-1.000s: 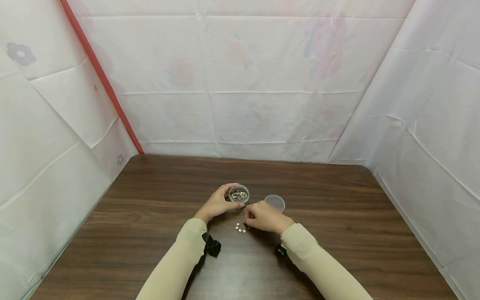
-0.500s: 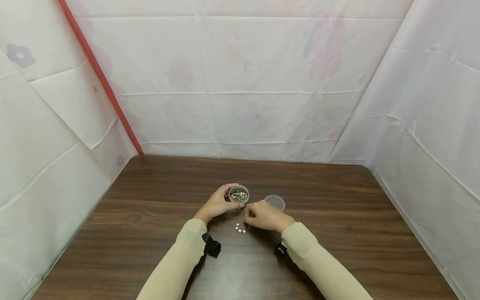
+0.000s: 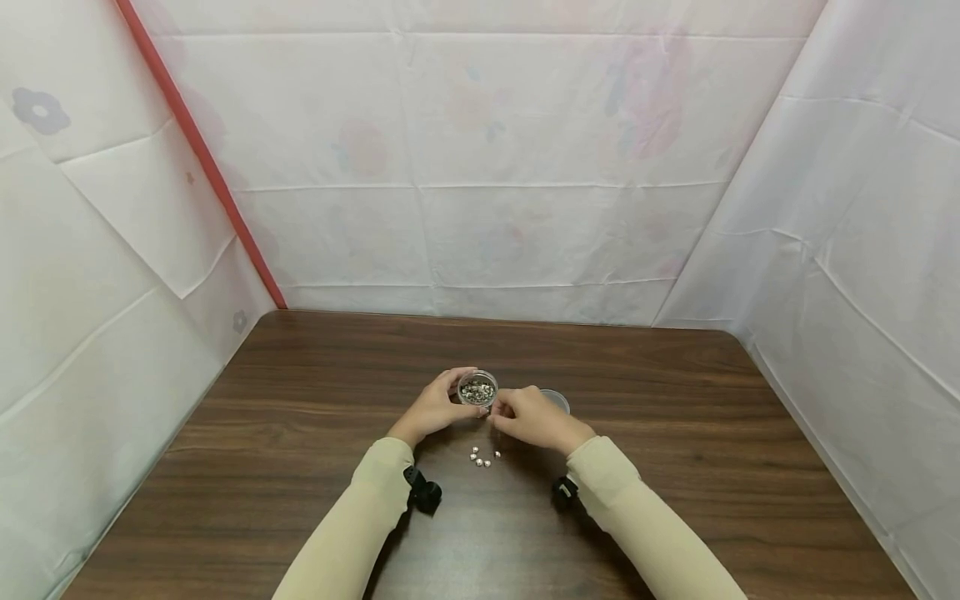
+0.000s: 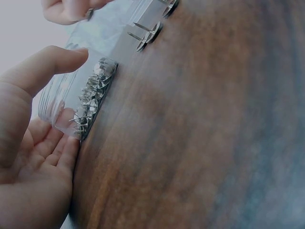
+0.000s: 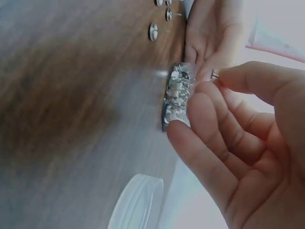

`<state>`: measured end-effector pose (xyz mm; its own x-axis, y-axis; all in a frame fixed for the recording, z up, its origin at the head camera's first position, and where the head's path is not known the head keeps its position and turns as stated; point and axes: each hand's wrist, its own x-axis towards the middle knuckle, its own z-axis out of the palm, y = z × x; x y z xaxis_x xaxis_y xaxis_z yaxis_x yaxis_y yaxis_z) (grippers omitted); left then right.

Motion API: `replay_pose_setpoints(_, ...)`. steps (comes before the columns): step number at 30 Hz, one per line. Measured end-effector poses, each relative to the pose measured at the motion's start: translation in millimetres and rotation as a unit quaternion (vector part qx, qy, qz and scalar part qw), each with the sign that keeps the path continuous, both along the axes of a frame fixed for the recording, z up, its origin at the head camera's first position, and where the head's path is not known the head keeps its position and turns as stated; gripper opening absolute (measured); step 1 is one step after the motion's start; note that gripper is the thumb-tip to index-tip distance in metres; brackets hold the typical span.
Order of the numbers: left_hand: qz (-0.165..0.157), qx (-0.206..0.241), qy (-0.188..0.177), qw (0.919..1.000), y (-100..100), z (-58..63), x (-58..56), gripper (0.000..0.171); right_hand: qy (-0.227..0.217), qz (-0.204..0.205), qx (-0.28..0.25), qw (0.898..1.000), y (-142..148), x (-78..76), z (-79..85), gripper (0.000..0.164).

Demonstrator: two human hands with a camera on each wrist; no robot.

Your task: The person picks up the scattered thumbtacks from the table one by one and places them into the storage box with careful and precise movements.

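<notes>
My left hand curls around a small clear round tub standing on the table, thumb on one side and fingers on the other. Inside it lies a heap of silver thumbtacks. My right hand is beside the tub's near right edge. Between its thumb and forefinger shows a small metal tack, partly hidden by the fingertips. Several loose thumbtacks lie on the table just in front of the hands. In the left wrist view, loose tacks rest heads down with pins up.
A clear round lid lies to the right of the tub, partly covered by my right hand. The dark wooden table reaches back to a white curtain. Curtains also hang at both sides.
My right hand has lifted away from the loose tacks and moved up to the tub's edge. One more tack now shows on the table at the row's right end. My left hand stays still.
</notes>
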<state>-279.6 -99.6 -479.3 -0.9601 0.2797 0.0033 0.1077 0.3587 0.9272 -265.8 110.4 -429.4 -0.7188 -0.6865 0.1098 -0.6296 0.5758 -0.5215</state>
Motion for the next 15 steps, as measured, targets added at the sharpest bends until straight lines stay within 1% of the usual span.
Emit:
replay_pose_setpoints(4,0.007,-0.005,0.001,1.0,-1,-3.8,-1.3,0.075,0.007,-0.026,-0.013,1.0,-1,-5.3,2.0,0.006)
replay_pose_setpoints(10,0.01,-0.018,-0.005,0.9998,0,-2.3,0.0,0.075,0.005,-0.073,-0.007,0.997,-4,-13.6,2.8,0.007)
replay_pose_setpoints(15,0.011,-0.016,-0.007,0.9998,1,-3.2,-1.4,0.075,-0.004,-0.093,-0.006,0.996,-7,-19.4,3.3,0.007)
